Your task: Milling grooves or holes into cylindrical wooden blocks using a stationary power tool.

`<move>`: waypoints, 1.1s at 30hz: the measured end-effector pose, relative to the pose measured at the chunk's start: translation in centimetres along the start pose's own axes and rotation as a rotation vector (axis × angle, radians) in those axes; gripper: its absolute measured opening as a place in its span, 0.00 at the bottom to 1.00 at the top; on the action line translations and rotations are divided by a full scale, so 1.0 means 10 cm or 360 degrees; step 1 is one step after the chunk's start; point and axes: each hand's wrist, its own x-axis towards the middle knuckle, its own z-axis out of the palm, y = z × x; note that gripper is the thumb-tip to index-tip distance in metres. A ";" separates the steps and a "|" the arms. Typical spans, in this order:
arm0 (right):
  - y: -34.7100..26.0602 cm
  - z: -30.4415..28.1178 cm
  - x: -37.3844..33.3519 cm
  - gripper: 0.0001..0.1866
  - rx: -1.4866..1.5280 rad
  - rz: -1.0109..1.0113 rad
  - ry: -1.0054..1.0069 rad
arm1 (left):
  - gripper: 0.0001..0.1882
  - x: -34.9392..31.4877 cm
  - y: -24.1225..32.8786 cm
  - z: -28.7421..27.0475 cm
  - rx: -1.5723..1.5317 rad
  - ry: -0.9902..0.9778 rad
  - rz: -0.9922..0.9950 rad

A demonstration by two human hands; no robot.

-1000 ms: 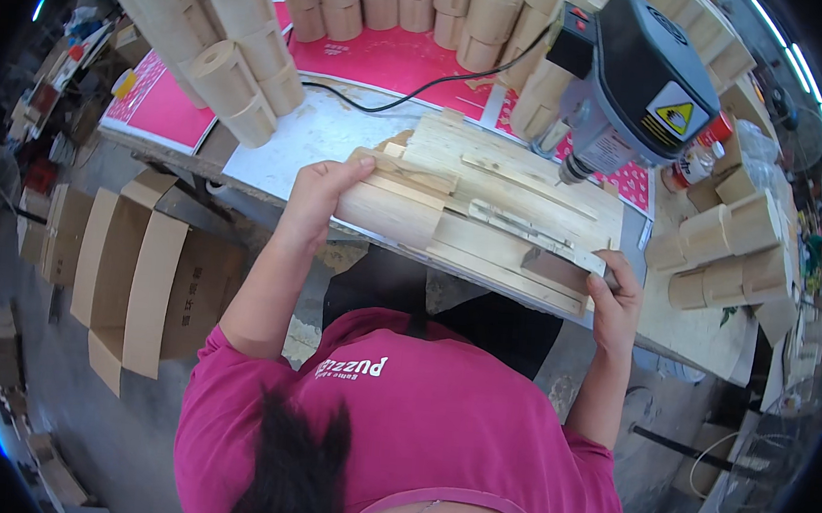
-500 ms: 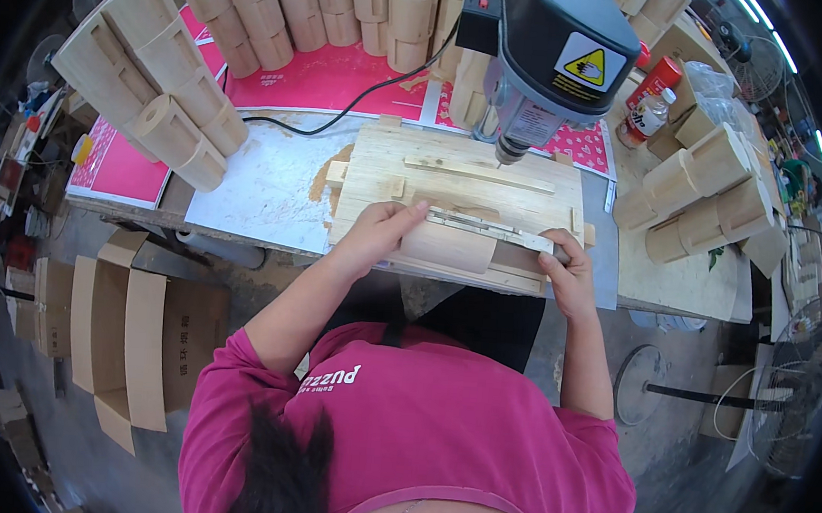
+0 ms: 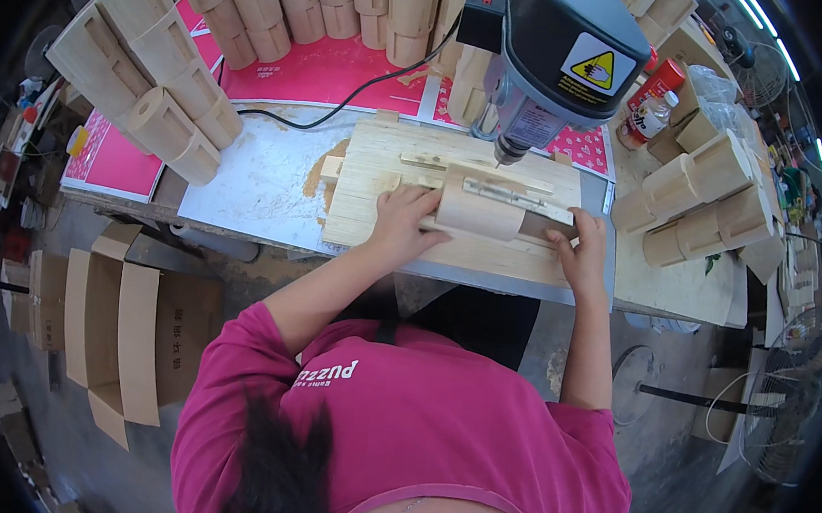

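Note:
A pale wooden cylinder [image 3: 476, 213] lies sideways on a wooden board [image 3: 362, 210] under the drill press. My left hand [image 3: 404, 223] is closed on its left end, thumb at the near side and fingers at the far side. A long light strip with metal fittings [image 3: 520, 197] lies along the cylinder and sticks out to the right, with a dark flat part beside it. My right hand [image 3: 581, 254] pinches the strip's protruding end between thumb and fingers. Just beyond the cylinder hangs the drill chuck [image 3: 511, 151], its bit apart from the wood.
The drill press [image 3: 568, 53] rises behind the board, its black cable [image 3: 345, 104] running left. Wooden cylinders [image 3: 410, 18] stand stacked at the back, with more at left and right. A plastic bottle [image 3: 647, 121] stands at right. An open cardboard box [image 3: 139, 333] sits at lower left.
The cylinder and strip have moved away from me and slightly right, nearer the drill chuck, and the cylinder has rolled. My left hand has shifted its grip around its left end.

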 end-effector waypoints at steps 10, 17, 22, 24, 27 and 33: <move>0.06 0.24 0.38 0.22 0.0235 0.0096 -0.0226 | 0.30 0.20 -0.39 -0.09 0.0018 -0.0145 -0.0048; -0.19 -0.63 0.88 0.21 0.0487 -0.0220 0.0156 | 0.27 0.20 -0.50 -0.10 -0.0162 -0.0248 0.0034; -0.57 -1.09 1.76 0.17 0.0431 -0.0289 0.0713 | 0.26 0.19 -0.48 -0.13 -0.0110 -0.0229 0.0064; -0.52 -1.14 1.98 0.21 0.0187 -0.0178 0.0312 | 0.26 0.25 -0.45 -0.09 -0.0143 -0.0258 0.0083; -0.70 -0.91 1.85 0.21 -0.0039 -0.0245 0.0439 | 0.26 0.21 -0.48 -0.13 -0.0141 -0.0271 0.0041; -1.13 -0.94 1.06 0.09 -0.0174 -0.0306 0.0614 | 0.25 0.21 -0.47 -0.12 -0.0145 -0.0205 0.0093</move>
